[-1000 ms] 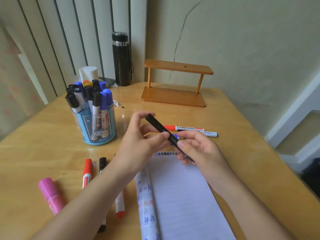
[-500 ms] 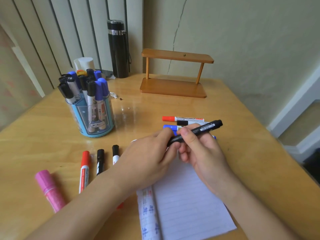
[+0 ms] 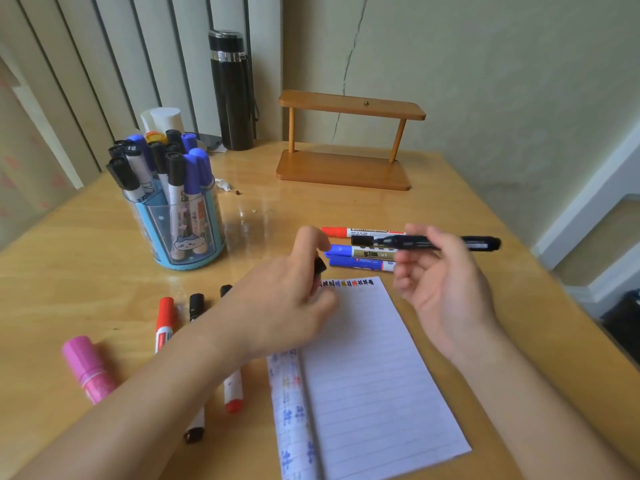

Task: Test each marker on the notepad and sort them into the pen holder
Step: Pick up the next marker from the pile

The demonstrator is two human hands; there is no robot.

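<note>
My right hand (image 3: 446, 289) holds a black marker (image 3: 408, 242) level above the table, its uncapped tip pointing left. My left hand (image 3: 287, 303) pinches the marker's black cap (image 3: 320, 265) just above the top of the lined notepad (image 3: 367, 368). A red marker (image 3: 360, 232) and two blue markers (image 3: 360, 257) lie beyond the pad. The blue pen holder (image 3: 180, 233) at the left holds several black and blue markers. Red and black markers (image 3: 165, 323) lie left of the pad, partly hidden by my left forearm.
A pink tube (image 3: 89, 368) lies at the near left. A wooden stand (image 3: 346, 143) and a black flask (image 3: 231, 91) are at the back by the wall. A white cup (image 3: 162, 119) is behind the holder. The table edge runs down the right.
My hands have pulled apart: the cap came off the black marker and stays in my left hand, while my right hand carried the marker up and to the right.
</note>
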